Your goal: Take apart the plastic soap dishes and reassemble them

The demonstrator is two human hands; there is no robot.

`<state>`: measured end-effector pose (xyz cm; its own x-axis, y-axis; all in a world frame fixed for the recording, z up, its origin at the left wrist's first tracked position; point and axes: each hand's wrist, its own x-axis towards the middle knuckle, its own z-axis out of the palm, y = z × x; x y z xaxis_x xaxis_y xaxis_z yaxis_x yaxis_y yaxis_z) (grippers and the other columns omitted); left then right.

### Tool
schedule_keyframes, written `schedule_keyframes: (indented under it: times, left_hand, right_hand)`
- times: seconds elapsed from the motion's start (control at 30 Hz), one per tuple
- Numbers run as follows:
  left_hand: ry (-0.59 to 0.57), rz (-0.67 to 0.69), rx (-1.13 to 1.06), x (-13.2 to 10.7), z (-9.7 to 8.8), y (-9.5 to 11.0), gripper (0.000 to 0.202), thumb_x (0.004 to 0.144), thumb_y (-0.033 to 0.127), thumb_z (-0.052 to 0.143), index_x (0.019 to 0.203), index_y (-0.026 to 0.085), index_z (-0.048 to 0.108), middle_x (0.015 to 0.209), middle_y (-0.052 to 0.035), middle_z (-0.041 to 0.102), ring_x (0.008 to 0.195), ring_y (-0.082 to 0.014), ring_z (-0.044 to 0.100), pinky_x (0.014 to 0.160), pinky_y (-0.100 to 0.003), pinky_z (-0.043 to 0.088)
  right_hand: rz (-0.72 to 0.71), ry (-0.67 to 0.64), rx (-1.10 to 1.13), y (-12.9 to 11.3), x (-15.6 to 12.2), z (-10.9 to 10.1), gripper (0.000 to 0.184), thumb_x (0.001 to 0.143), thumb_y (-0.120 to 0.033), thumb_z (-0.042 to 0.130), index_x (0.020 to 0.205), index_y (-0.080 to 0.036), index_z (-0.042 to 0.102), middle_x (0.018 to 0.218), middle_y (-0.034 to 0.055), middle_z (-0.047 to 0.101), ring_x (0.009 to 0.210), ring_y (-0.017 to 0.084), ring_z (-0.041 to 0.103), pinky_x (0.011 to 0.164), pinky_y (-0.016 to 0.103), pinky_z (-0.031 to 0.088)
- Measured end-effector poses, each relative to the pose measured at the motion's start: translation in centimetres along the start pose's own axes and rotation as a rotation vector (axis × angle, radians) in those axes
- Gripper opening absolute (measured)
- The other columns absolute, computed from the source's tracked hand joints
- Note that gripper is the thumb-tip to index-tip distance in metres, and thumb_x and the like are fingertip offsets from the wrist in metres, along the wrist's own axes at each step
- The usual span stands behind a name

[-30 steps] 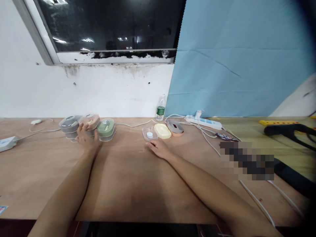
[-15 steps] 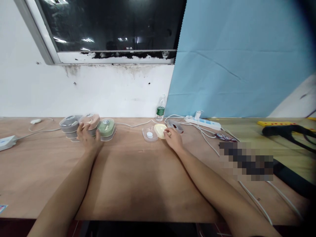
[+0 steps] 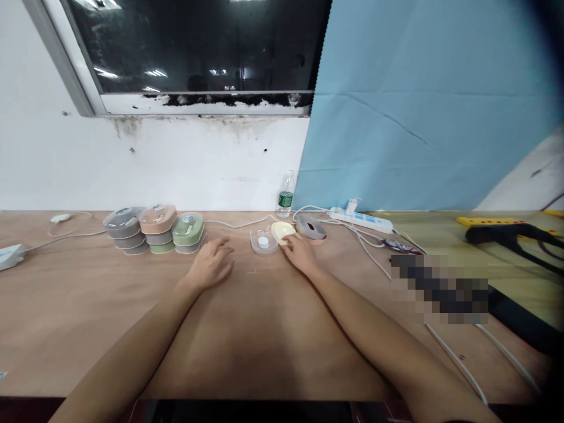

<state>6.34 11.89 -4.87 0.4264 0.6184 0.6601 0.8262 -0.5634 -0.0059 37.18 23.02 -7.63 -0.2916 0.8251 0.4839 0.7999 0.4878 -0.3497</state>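
I see the right hand (image 3: pixel 299 254) at the yellow container (image 3: pixel 281 231), beside the clear container (image 3: pixel 255 242) on the worktop (image 3: pixel 247 335) (clamped or merely touching, I can't tell). The left hand (image 3: pixel 212 262) is spread, holding nothing. Handling seems underway; lifting would need a rim pinch.

1. The worktop (image 3: pixel 264 343) is looking like smooth wood, giving off a soft sheen.
2. The yellow dish (image 3: pixel 281 230) is showing smooth, glossy plastic; the clear dish (image 3: pixel 255 237) is gleaming, see-through plastic.
3. The stacked boxes (image 3: pixel 157 220) are looking like smooth plastic.
4. The bottle (image 3: pixel 285 200) is glinting, transparent plastic.
5. The blue cloth (image 3: pixel 418 106) is hanging matt, lightly creased.
6. The dark panel (image 3: pixel 198 53) is reflecting lamps like glossy glass.
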Motion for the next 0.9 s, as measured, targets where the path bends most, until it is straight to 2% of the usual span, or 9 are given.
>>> schedule_keyframes:
  times: [0.1, 0.2, 0.37, 0.53, 0.63, 0.7, 0.77, 0.9]
  left_hand:
    - [-0.14, 0.049, -0.032, 0.3, 0.3, 0.6, 0.026, 0.09, 0.03, 0.049, 0.111, 0.018, 0.057, 0.123, -0.0143, 0.055, 0.104, -0.0246, 0.056, 0.089, -0.041, 0.047]
    - [-0.215, 0.034, -0.041, 0.3, 0.3, 0.3, 0.026, 0.091, 0.032, 0.047, 0.11, 0.019, 0.059, 0.119, -0.0134, 0.057, 0.1, -0.0245, 0.057, 0.087, -0.041, 0.047]
    - [-0.211, -0.019, -0.063, 0.1, 0.0, -0.5, 0.03, 0.09, 0.032, 0.047, 0.115, 0.019, 0.057, 0.116, -0.0128, 0.059, 0.104, -0.0254, 0.057, 0.089, -0.042, 0.046]
    - [-0.166, -0.09, -0.102, -0.1, 0.1, -0.6, 0.049, 0.09, 0.037, 0.049, 0.135, 0.02, 0.04, 0.116, -0.0124, 0.059, 0.103, -0.0257, 0.058, 0.09, -0.042, 0.047]
    - [-0.142, -0.118, -0.171, -0.3, 0.2, -0.5, 0.068, 0.089, 0.04, 0.051, 0.146, 0.019, 0.019, 0.118, -0.0123, 0.059, 0.096, -0.0232, 0.061, 0.087, -0.04, 0.048]
    - [-0.151, -0.141, -0.198, -0.4, 0.1, -0.3, 0.076, 0.089, 0.043, 0.052, 0.148, 0.018, 0.012, 0.112, -0.0116, 0.062, 0.088, -0.0217, 0.062, 0.082, -0.038, 0.049]
    - [-0.169, -0.182, -0.198, -0.5, -0.1, -0.3, 0.072, 0.089, 0.045, 0.051, 0.147, 0.017, 0.019, 0.098, -0.0087, 0.065, 0.078, -0.0203, 0.062, 0.074, -0.035, 0.049]
    - [-0.209, -0.156, -0.18, -0.5, -0.6, -0.1, 0.043, 0.091, 0.046, 0.046, 0.124, 0.019, 0.051, 0.084, -0.0054, 0.066, 0.072, -0.0182, 0.062, 0.069, -0.031, 0.047]
  right_hand:
    - [-0.002, 0.013, 0.018, 0.0, 0.0, 0.2, 0.021, 0.084, -0.022, 0.056, 0.103, -0.019, 0.064, 0.106, 0.0079, 0.061, 0.099, 0.021, 0.057, 0.084, 0.031, 0.042]
    - [-0.006, 0.073, 0.055, -0.4, 0.0, 0.1, 0.017, 0.086, -0.026, 0.053, 0.099, -0.019, 0.063, 0.106, 0.0084, 0.06, 0.101, 0.022, 0.056, 0.084, 0.032, 0.043]
    - [0.02, 0.245, 0.155, -1.1, -0.2, -0.4, 0.025, 0.091, -0.038, 0.044, 0.102, -0.018, 0.054, 0.101, 0.0099, 0.059, 0.082, 0.02, 0.056, 0.078, 0.032, 0.044]
    - [-0.115, 0.307, 0.303, -2.1, -1.3, -0.5, 0.029, 0.092, -0.041, 0.039, 0.107, -0.018, 0.047, 0.1, 0.0115, 0.057, 0.08, 0.02, 0.055, 0.077, 0.033, 0.046]
    - [-0.177, 0.247, 0.424, -3.9, -2.4, -0.3, 0.035, 0.093, -0.039, 0.036, 0.118, -0.017, 0.044, 0.099, 0.0119, 0.058, 0.081, 0.021, 0.057, 0.074, 0.034, 0.047]
    - [-0.191, 0.184, 0.463, -5.3, -2.9, -0.3, 0.038, 0.093, -0.038, 0.036, 0.124, -0.017, 0.043, 0.099, 0.0115, 0.06, 0.081, 0.021, 0.058, 0.074, 0.034, 0.047]
    - [-0.19, 0.115, 0.466, -6.3, -3.1, -0.5, 0.038, 0.094, -0.037, 0.037, 0.126, -0.017, 0.046, 0.098, 0.0102, 0.062, 0.08, 0.02, 0.059, 0.074, 0.032, 0.047]
    - [-0.16, -0.069, 0.431, -6.4, -2.6, -0.9, 0.032, 0.094, -0.033, 0.038, 0.115, -0.019, 0.057, 0.095, 0.0059, 0.067, 0.079, 0.017, 0.059, 0.073, 0.028, 0.044]
